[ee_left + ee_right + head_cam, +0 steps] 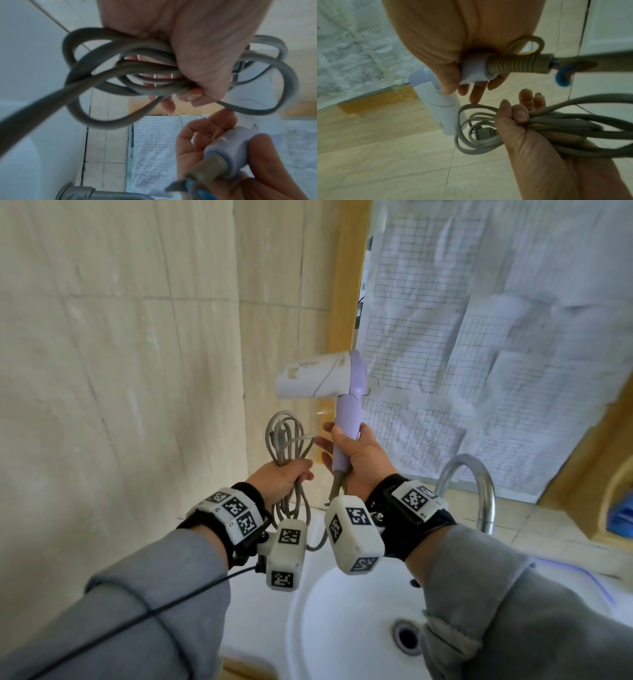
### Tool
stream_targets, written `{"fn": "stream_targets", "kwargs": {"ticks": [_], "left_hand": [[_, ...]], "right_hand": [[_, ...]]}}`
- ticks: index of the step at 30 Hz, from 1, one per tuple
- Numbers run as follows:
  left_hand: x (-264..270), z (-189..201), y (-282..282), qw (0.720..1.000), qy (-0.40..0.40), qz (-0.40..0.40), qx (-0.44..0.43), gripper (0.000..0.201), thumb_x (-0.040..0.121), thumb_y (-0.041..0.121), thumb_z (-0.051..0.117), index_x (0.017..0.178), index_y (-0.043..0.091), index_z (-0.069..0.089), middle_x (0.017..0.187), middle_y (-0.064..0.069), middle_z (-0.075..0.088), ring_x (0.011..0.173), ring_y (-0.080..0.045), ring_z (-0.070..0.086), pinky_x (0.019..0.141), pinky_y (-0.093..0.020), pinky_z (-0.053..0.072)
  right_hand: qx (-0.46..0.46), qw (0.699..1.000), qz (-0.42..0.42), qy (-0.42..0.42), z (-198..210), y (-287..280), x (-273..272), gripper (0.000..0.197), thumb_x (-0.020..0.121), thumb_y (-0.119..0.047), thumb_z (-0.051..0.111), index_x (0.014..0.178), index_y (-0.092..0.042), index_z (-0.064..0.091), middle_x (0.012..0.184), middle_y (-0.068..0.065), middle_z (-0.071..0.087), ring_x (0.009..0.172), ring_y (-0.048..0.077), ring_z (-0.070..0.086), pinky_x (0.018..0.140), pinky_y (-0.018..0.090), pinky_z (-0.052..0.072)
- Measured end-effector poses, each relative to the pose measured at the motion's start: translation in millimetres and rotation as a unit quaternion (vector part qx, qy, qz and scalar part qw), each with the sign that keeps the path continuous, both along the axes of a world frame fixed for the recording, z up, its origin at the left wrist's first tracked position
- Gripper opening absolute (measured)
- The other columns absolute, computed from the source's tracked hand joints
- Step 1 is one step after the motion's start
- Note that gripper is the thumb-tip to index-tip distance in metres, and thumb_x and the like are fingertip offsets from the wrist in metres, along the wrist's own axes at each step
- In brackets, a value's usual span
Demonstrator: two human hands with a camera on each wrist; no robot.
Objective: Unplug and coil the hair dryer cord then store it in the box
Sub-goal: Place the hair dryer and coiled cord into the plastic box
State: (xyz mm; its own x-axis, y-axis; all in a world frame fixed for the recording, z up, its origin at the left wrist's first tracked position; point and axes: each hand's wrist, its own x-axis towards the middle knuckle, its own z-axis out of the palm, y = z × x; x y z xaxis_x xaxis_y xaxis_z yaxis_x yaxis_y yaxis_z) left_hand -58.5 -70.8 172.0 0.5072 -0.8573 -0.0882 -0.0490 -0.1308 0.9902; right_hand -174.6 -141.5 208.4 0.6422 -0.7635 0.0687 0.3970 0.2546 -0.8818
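My right hand [352, 453] grips the lilac handle of the white and lilac hair dryer [322, 380], held upright above the sink with its nozzle pointing left. My left hand [284, 477] grips a bundle of several loops of the grey cord [284, 436] just left of the dryer. In the left wrist view the cord loops [137, 70] pass through my left hand [197, 60]. The right wrist view shows the dryer handle [474, 70], its ribbed cord sleeve [518, 65] and the grey plug [483, 133] inside the coil. No box is in view.
A white sink [342, 604] with a drain lies below my hands, with a chrome tap [479, 484] at the right. A tiled wall [120, 371] stands left, and a paper-covered pane [496, 337] in a yellow frame stands behind. A blue object [620, 517] sits far right.
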Motion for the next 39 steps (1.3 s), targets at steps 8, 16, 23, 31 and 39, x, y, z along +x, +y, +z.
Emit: {"fn": "stream_targets", "kwargs": {"ticks": [8, 16, 23, 31, 39], "left_hand": [[-69.4, 22.8, 4.6, 0.997, 0.048, -0.006, -0.061, 0.045, 0.091, 0.031, 0.051, 0.051, 0.017, 0.038, 0.036, 0.005, 0.038, 0.038, -0.015, 0.042, 0.052, -0.027, 0.042], [-162.8, 49.7, 1.5, 0.991, 0.047, 0.007, -0.125, 0.047, 0.088, 0.05, 0.05, 0.057, 0.017, 0.039, 0.036, 0.007, 0.033, 0.034, -0.013, 0.034, 0.048, -0.026, 0.038], [-252.1, 67.0, -8.2, 0.992, -0.025, -0.026, -0.124, 0.054, 0.084, 0.061, 0.046, 0.054, 0.015, 0.048, 0.043, 0.002, 0.047, 0.045, -0.019, 0.045, 0.059, -0.034, 0.039], [-381.6, 59.9, -30.2, 0.984, 0.02, -0.135, -0.11, 0.047, 0.093, 0.046, 0.045, 0.101, 0.005, 0.067, 0.082, -0.014, 0.069, 0.074, -0.027, 0.066, 0.074, -0.037, 0.056], [-494.5, 19.4, -67.2, 0.957, 0.097, -0.265, -0.065, 0.043, 0.096, 0.038, 0.042, 0.112, 0.003, 0.062, 0.085, -0.013, 0.067, 0.071, -0.019, 0.065, 0.065, -0.027, 0.055]], "right_hand": [[-0.105, 0.993, -0.035, 0.039, 15.7, 10.3, -50.3, 0.022, 0.092, -0.008, 0.054, 0.107, -0.019, 0.043, 0.09, 0.001, 0.056, 0.065, 0.014, 0.05, 0.055, 0.027, 0.044], [-0.137, 0.988, -0.073, 0.01, 36.7, 17.6, -140.0, 0.024, 0.091, -0.009, 0.056, 0.109, -0.015, 0.041, 0.08, 0.003, 0.053, 0.056, 0.013, 0.048, 0.054, 0.025, 0.046], [-0.142, 0.982, -0.124, 0.01, 43.9, 19.7, -230.7, 0.031, 0.091, -0.012, 0.055, 0.12, -0.012, 0.042, 0.081, 0.003, 0.052, 0.06, 0.014, 0.049, 0.056, 0.027, 0.047], [-0.071, 0.981, -0.18, 0.028, 26.2, 15.9, -352.9, 0.034, 0.094, -0.016, 0.052, 0.124, -0.002, 0.044, 0.107, 0.022, 0.059, 0.086, 0.029, 0.063, 0.079, 0.041, 0.054], [-0.016, 0.965, -0.251, 0.071, -8.6, -4.4, -473.4, 0.025, 0.096, -0.012, 0.048, 0.119, -0.005, 0.05, 0.098, 0.013, 0.063, 0.086, 0.023, 0.061, 0.088, 0.039, 0.052]]}}
